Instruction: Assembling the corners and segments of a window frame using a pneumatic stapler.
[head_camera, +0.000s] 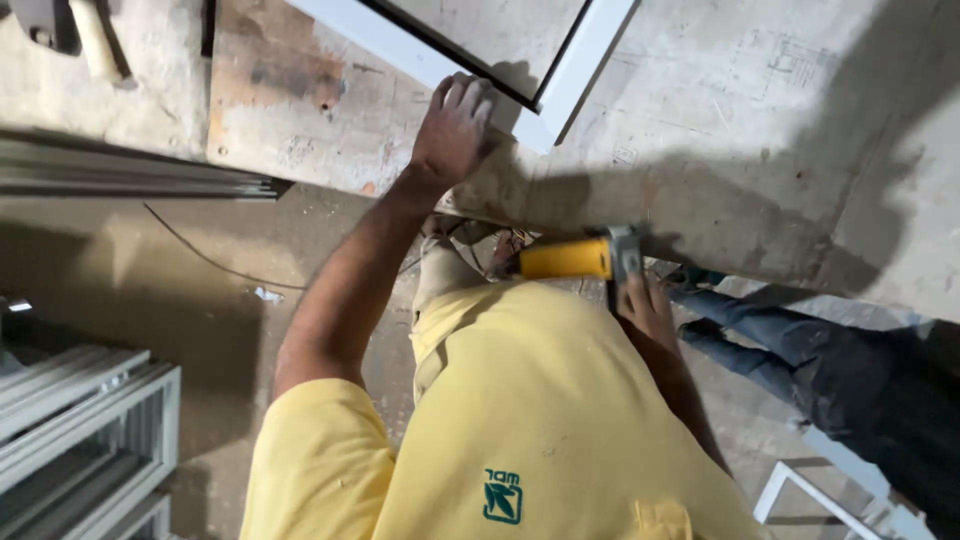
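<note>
left hand (455, 125) flat, fingers spread, pressing white frame corner (545, 105) at upper centre. right hand (648, 305) closed around yellow power tool (570, 258) mid-frame. risk: frame could slide, being only pressed.

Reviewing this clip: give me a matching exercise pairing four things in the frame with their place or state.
Things:
1. left hand
2. right hand
3. white frame
4. grey metal profiles

Places or states:
A. stacked on the floor at lower left
B. pressing on the frame's corner
C. lying on the worn workbench
D. holding a yellow power tool below the bench edge

Pairs: 1-B, 2-D, 3-C, 4-A
</note>
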